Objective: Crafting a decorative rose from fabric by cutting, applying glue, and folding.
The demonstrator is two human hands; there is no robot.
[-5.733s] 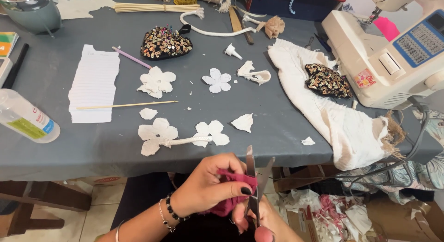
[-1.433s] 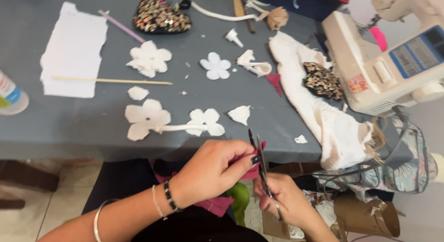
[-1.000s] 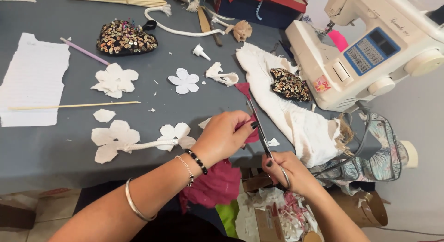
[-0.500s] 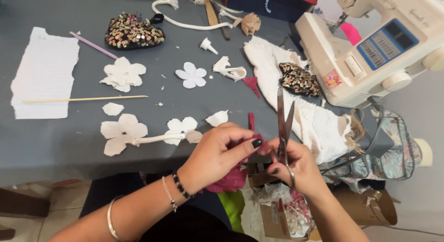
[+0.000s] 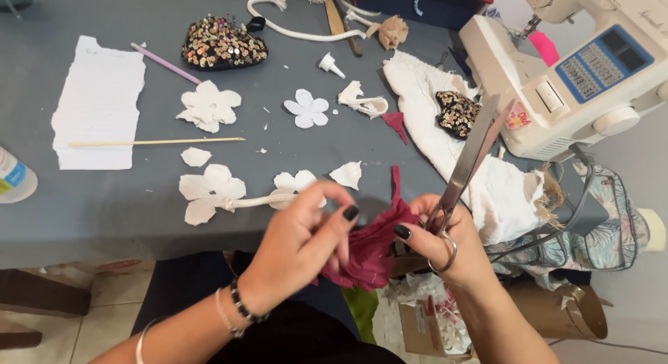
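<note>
From the head view: left hand (image 5: 299,242) pinches the crimson fabric (image 5: 369,249) taut at the table (image 5: 83,211) edge, while right hand (image 5: 438,235), fingers looped through the scissors (image 5: 470,159), keeps the blades up, clear of cloth

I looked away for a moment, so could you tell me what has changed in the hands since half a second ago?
The scissors in the right hand have closed and tilted right. Both hands still hold the dark red fabric, the left hand now bunching it. The white flowers on the table are unmoved.
</note>
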